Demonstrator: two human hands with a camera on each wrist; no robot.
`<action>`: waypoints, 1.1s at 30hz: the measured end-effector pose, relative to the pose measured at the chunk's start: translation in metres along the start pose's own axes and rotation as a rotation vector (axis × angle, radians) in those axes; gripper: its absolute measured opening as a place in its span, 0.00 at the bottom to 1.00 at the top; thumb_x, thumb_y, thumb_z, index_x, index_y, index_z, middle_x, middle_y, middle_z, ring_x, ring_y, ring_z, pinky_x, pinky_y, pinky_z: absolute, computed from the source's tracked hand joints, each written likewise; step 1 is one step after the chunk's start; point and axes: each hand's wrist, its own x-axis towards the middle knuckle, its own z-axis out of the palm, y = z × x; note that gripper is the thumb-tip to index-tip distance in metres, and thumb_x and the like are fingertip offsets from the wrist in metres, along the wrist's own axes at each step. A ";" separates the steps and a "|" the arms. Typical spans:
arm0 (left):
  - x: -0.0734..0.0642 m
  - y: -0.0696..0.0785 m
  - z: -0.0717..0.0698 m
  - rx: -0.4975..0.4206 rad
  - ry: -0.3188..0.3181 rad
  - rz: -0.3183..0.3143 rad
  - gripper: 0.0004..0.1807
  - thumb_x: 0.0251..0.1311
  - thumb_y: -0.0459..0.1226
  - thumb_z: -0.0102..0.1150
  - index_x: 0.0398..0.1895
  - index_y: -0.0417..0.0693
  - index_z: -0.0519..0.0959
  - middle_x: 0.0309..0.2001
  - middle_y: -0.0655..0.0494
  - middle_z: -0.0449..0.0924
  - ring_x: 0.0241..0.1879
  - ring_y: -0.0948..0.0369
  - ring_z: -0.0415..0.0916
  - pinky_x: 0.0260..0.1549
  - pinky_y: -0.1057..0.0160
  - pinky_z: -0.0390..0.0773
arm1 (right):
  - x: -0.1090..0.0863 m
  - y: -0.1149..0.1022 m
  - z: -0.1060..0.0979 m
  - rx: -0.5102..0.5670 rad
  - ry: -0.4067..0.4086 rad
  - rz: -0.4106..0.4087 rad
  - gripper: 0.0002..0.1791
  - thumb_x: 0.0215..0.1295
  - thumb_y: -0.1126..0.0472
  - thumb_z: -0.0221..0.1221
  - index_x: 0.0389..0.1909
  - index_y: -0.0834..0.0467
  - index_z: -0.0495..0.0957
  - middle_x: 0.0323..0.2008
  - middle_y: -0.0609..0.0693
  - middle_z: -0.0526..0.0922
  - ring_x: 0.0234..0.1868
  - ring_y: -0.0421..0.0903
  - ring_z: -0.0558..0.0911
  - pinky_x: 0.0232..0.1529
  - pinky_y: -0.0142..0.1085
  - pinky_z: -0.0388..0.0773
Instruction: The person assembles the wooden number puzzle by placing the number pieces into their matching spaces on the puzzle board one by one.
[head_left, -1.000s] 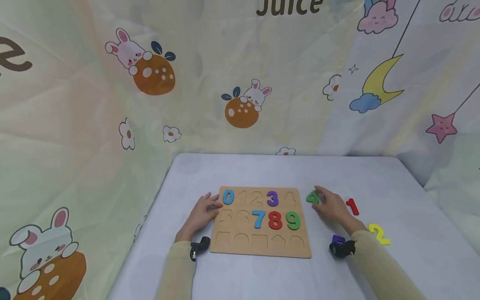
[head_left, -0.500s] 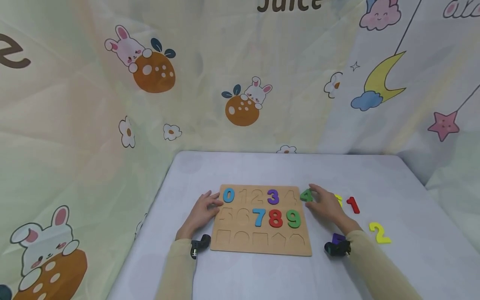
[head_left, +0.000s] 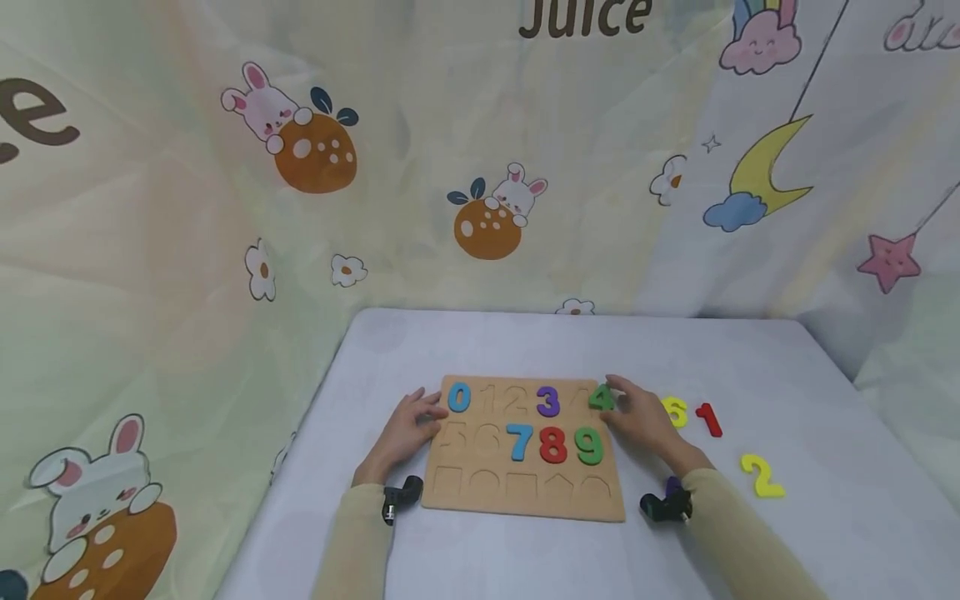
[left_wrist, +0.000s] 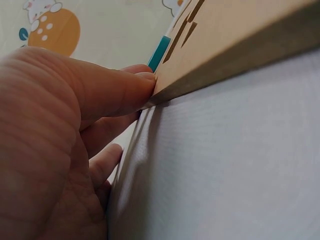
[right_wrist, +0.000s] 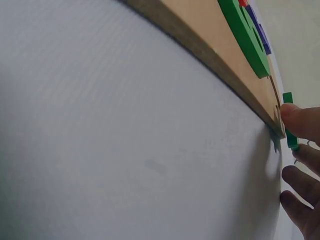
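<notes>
A green number 4 (head_left: 601,397) is pinched between the thumb and fingers of my right hand (head_left: 637,417), over the board's top right corner. In the right wrist view the green 4 (right_wrist: 290,120) stands on edge beside the thumb, just past the board's corner. My left hand (head_left: 407,432) touches the left edge of the wooden number board (head_left: 517,500) with its thumb and fingertips. On the board sit a blue 0 (head_left: 459,397), purple 3 (head_left: 548,402), blue 7 (head_left: 519,442), red 8 (head_left: 552,445) and green 9 (head_left: 588,446). Other outlines there hold no pieces.
Right of the board on the white table (head_left: 525,558) lie a yellow piece (head_left: 677,412) partly behind the right hand, a red 1 (head_left: 708,420) and a yellow 2 (head_left: 762,476). A purple piece (head_left: 672,485) is mostly hidden behind the right wrist camera (head_left: 666,504).
My right hand has moved left with the green 4, from beside the board to over its top right corner. The yellow piece behind it has come into view. The left hand stays.
</notes>
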 end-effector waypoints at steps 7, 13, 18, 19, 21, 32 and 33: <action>-0.002 0.001 0.001 0.002 0.009 -0.004 0.10 0.60 0.35 0.63 0.41 0.60 0.85 0.68 0.62 0.69 0.76 0.53 0.46 0.75 0.41 0.42 | 0.001 -0.007 0.008 0.006 -0.015 -0.012 0.41 0.59 0.59 0.67 0.71 0.60 0.61 0.67 0.63 0.68 0.66 0.66 0.67 0.64 0.61 0.69; -0.001 0.001 0.001 0.010 0.004 0.008 0.10 0.60 0.35 0.64 0.41 0.60 0.85 0.69 0.61 0.69 0.76 0.53 0.46 0.75 0.42 0.42 | 0.003 -0.012 0.016 0.002 0.003 -0.014 0.40 0.59 0.59 0.67 0.71 0.60 0.61 0.67 0.62 0.69 0.70 0.64 0.62 0.69 0.60 0.63; 0.000 0.002 0.001 0.012 0.005 0.015 0.10 0.60 0.35 0.63 0.42 0.59 0.85 0.68 0.61 0.69 0.76 0.53 0.46 0.76 0.42 0.41 | 0.004 -0.015 0.016 0.000 -0.012 -0.018 0.41 0.58 0.59 0.68 0.71 0.60 0.62 0.66 0.61 0.70 0.70 0.64 0.63 0.70 0.60 0.61; 0.000 0.002 0.001 0.011 0.006 0.016 0.10 0.60 0.35 0.63 0.42 0.58 0.85 0.68 0.61 0.69 0.76 0.53 0.46 0.76 0.42 0.41 | 0.004 -0.016 0.016 0.001 -0.016 -0.016 0.41 0.58 0.59 0.68 0.71 0.60 0.61 0.66 0.61 0.70 0.70 0.63 0.63 0.70 0.60 0.61; 0.000 0.002 0.001 0.006 0.007 0.020 0.10 0.59 0.34 0.63 0.42 0.58 0.85 0.68 0.60 0.69 0.76 0.52 0.47 0.76 0.42 0.41 | 0.005 -0.017 0.017 -0.002 -0.024 -0.017 0.41 0.58 0.58 0.68 0.71 0.59 0.62 0.66 0.61 0.70 0.70 0.64 0.63 0.70 0.60 0.60; -0.001 0.003 -0.001 0.002 0.005 0.001 0.10 0.59 0.35 0.63 0.41 0.59 0.85 0.69 0.61 0.69 0.76 0.52 0.46 0.75 0.41 0.41 | 0.007 -0.019 0.019 -0.021 -0.043 -0.014 0.40 0.59 0.58 0.67 0.70 0.59 0.62 0.66 0.61 0.70 0.69 0.64 0.64 0.70 0.61 0.61; -0.001 0.003 -0.001 0.003 0.006 -0.001 0.10 0.59 0.35 0.63 0.41 0.59 0.85 0.69 0.61 0.69 0.76 0.51 0.46 0.75 0.41 0.41 | 0.007 -0.019 0.019 -0.020 -0.043 -0.011 0.40 0.59 0.58 0.67 0.70 0.59 0.62 0.66 0.61 0.70 0.69 0.64 0.64 0.70 0.60 0.61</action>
